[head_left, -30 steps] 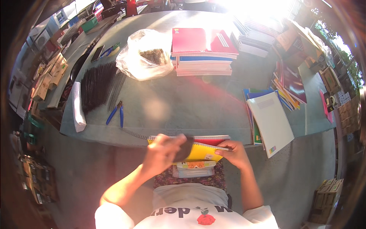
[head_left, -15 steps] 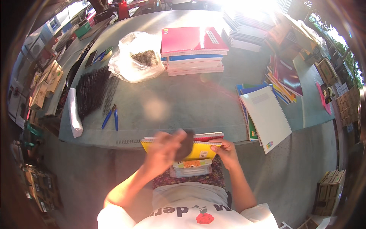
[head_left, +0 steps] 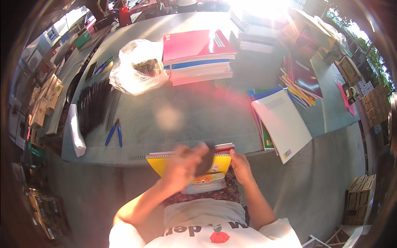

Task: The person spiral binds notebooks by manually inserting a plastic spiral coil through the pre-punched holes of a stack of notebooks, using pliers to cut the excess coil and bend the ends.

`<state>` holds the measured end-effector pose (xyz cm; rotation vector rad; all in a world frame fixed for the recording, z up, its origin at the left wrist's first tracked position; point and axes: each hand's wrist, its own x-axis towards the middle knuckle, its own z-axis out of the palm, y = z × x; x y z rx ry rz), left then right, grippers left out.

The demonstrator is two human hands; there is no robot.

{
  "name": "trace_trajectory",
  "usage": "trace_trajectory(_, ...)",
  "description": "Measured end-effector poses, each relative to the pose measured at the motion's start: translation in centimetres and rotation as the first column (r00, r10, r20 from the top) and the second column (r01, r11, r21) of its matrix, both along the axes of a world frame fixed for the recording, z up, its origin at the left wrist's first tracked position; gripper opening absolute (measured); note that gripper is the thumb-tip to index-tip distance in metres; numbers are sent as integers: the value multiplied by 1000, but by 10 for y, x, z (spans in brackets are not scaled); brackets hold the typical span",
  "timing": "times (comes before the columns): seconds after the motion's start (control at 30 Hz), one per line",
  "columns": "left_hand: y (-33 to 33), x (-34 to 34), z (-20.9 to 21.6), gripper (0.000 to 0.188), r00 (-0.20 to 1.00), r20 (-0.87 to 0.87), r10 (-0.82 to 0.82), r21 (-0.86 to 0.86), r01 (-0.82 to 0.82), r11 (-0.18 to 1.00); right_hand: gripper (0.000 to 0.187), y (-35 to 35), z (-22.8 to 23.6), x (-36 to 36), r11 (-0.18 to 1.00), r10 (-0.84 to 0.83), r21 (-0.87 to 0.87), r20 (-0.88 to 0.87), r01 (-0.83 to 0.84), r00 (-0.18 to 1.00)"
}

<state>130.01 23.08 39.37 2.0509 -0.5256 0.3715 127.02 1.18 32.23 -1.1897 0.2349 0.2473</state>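
2 hands (head_left: 241,166) near, 1 yellow notebook (head_left: 158,166) near, 1 pair of blue-handled pliers (head_left: 120,134) near left, 1 plastic bag (head_left: 127,78) far left, 1 red-topped notebook stack (head_left: 198,51) far, 1 white stack (head_left: 257,38) far right, 1 white-faced notebook (head_left: 283,122) right.

Yellow notebook (head_left: 155,166) at the bench (head_left: 215,118) edge
Blurred left grip (head_left: 182,165) by a dark object (head_left: 209,159); right grip (head_left: 240,166) at notebook's right end.

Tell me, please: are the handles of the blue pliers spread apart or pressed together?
Spread apart: the pliers lie on the table, a gap visible between their handles.
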Motion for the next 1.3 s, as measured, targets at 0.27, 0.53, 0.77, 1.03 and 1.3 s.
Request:
trace_trajectory(0.27,-10,10,-11,38,958,-1,-285,250,276,928,51,1,-1,-3,999,-48,-21,-15,48,999)
trace_trajectory(0.53,91,133,-80,43,911,-293,291,235,-226,945,32,23,19,5,885,173,-464,255,-37,951)
trace_trajectory(0.77,16,79,0,36,952,301,44,387,-164,908,21,9,4,-3,990,-66,-110,162,85,985)
trace_trajectory(1.03,-31,6,-18,25,887,258,-384,445,243,862,22,7,-16,-13,982,-35,-175,201,71,979)
trace_trajectory(1.3,-31,2,-30,27,912,140,-386,543,256,800,20,-12,-23,-17,875,-4,-445,387,190,922)
